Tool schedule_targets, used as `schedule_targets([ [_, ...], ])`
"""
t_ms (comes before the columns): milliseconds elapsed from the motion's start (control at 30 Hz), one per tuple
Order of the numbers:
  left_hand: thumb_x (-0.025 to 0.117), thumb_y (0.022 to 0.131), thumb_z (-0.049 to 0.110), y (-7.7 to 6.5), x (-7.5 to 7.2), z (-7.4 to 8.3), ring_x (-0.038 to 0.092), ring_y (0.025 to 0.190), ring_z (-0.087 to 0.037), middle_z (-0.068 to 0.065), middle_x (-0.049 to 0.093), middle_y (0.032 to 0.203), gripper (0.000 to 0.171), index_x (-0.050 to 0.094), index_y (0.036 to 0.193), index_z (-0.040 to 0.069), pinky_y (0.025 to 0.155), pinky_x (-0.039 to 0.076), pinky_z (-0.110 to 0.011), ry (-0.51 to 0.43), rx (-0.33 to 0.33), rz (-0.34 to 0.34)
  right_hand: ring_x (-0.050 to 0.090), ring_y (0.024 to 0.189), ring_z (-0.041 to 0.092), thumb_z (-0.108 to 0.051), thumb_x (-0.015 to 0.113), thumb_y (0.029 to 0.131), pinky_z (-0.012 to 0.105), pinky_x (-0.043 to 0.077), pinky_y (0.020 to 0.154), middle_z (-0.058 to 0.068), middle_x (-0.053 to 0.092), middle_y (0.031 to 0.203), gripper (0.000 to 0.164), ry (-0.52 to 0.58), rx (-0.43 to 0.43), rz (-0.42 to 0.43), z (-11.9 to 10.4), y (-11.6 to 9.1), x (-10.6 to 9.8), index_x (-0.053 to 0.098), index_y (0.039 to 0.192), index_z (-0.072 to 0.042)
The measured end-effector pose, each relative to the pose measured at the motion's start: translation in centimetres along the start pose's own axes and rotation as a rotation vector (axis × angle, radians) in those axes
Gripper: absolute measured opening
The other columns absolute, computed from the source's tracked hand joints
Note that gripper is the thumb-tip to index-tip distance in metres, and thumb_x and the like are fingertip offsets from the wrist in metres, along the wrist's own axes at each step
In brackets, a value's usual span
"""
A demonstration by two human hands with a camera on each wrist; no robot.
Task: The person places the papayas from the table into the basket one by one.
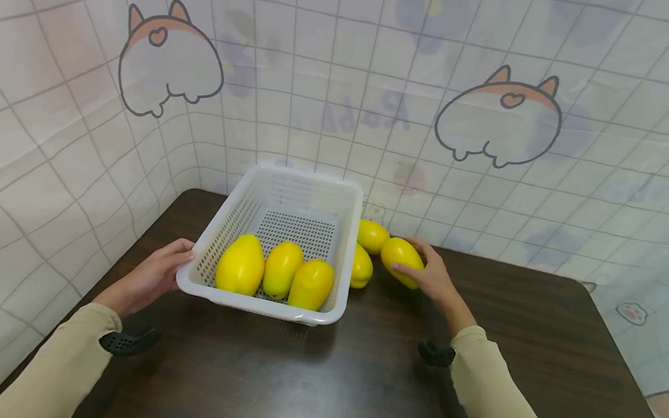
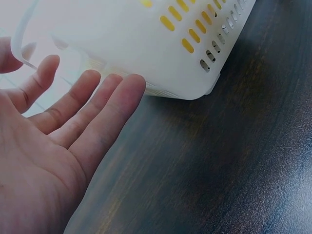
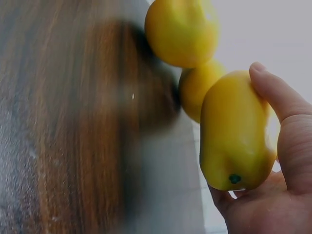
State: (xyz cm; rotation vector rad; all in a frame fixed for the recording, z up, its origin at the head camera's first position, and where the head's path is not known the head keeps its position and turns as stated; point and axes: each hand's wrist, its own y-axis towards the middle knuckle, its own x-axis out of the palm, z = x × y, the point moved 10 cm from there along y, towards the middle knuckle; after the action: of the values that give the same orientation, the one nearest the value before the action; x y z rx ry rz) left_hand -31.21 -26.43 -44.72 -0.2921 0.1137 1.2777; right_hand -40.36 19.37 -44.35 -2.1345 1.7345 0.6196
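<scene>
Fingers of a person's right hand (image 1: pixel 435 278) curl round a yellow fruit (image 1: pixel 397 254), thumb on its near side and the other fingertips largely hidden behind it. The fruit shows a small dark green mark on the end toward the palm. Whether it touches the table (image 1: pixel 370 377) cannot be told.

Two more yellow fruits, one farther off (image 1: pixel 372 237) and one nearer (image 1: pixel 361 268), lie just left of those fingers, between them and a white perforated basket (image 1: pixel 271 309).

At the basket's left side, the left hand (image 1: pixel 154 276) pinches the rim between thumb and index finger, its other three fingers extended, slightly spread, beside and below the wall. Just right of that grip, inside the basket, three yellow fruits (image 1: pixel 241 266) (image 1: pixel 283 270) (image 1: pixel 311 285) sit in a row along the near side.

Beyond both hands, faint lettering (image 1: pixel 395 108) on a grid-patterned wall covering (image 1: pixel 321 48) seems to include "Rabb"; the rest is too pale to read. Two cartoon animals (image 1: pixel 171 65) (image 1: pixel 498 120) flank it.
</scene>
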Motion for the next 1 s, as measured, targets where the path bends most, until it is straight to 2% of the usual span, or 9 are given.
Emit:
schedule_targets([
  [67,0.038,0.103,0.040,0.0,0.0,0.1,0.059,0.104,-0.022,-0.017,0.042,0.133,0.043,0.036,0.131,0.007,0.088,0.052,-0.035,0.002,0.005,0.000,0.047,0.121,0.037,-0.025,0.068,0.089,0.049,0.041,0.098,0.021,0.044,0.142,0.069,0.006,-0.003,0.001,-1.5,-0.6,0.0,0.034,0.148,-0.010],
  [133,0.038,0.103,0.040,0.0,0.0,0.2,0.059,0.104,-0.022,-0.018,0.041,0.134,0.043,0.036,0.131,0.007,0.088,0.052,-0.035,0.001,0.007,0.000,0.048,0.119,0.036,-0.026,0.067,0.089,0.048,0.042,0.096,0.020,0.045,0.140,0.069,-0.001,-0.011,0.011,-1.8,-0.6,-0.1,0.035,0.147,-0.009],
  [300,0.038,0.103,0.040,0.0,0.2,0.2,0.059,0.104,-0.024,-0.020,0.040,0.135,0.043,0.035,0.131,0.007,0.089,0.053,-0.036,0.007,0.006,-0.004,0.050,0.116,0.032,-0.035,0.069,0.087,0.044,0.043,0.093,0.015,0.048,0.138,0.071,0.000,-0.031,0.041,0.1,0.6,0.0,0.036,0.147,-0.016],
  [400,0.038,0.103,0.041,0.1,0.1,0.4,0.058,0.106,-0.026,-0.019,0.040,0.136,0.045,0.035,0.132,0.007,0.091,0.052,-0.038,0.024,0.015,-0.003,0.050,0.116,0.031,-0.035,0.069,0.087,0.043,0.044,0.093,0.015,0.047,0.139,0.070,0.028,-0.031,0.058,-0.4,0.6,-0.1,0.037,0.147,-0.017],
  [700,0.039,0.103,0.041,0.1,-0.5,0.5,0.059,0.105,-0.025,-0.017,0.041,0.133,0.043,0.035,0.130,0.008,0.089,0.052,-0.036,0.022,0.007,-0.005,0.050,0.118,0.030,-0.043,0.069,0.086,0.043,0.048,0.091,0.011,0.043,0.143,0.072,0.085,-0.017,0.085,-3.7,0.6,-0.3,0.036,0.146,-0.023],
  [833,0.039,0.103,0.041,0.2,-0.5,0.3,0.060,0.103,-0.022,-0.013,0.043,0.130,0.042,0.036,0.129,0.008,0.088,0.053,-0.034,0.011,0.004,-0.001,0.050,0.118,0.030,-0.043,0.069,0.087,0.045,0.049,0.091,0.011,0.043,0.142,0.070,0.089,-0.047,0.106,-5.5,0.6,-0.4,0.037,0.146,-0.023],
  [1000,0.038,0.103,0.040,0.1,-0.1,-0.2,0.060,0.102,-0.021,-0.010,0.044,0.127,0.041,0.036,0.129,0.008,0.087,0.053,-0.033,0.007,-0.003,-0.003,0.051,0.118,0.031,-0.038,0.068,0.088,0.045,0.048,0.092,0.012,0.042,0.144,0.069,0.085,-0.085,0.086,-7.0,0.3,0.3,0.036,0.147,-0.021],
])
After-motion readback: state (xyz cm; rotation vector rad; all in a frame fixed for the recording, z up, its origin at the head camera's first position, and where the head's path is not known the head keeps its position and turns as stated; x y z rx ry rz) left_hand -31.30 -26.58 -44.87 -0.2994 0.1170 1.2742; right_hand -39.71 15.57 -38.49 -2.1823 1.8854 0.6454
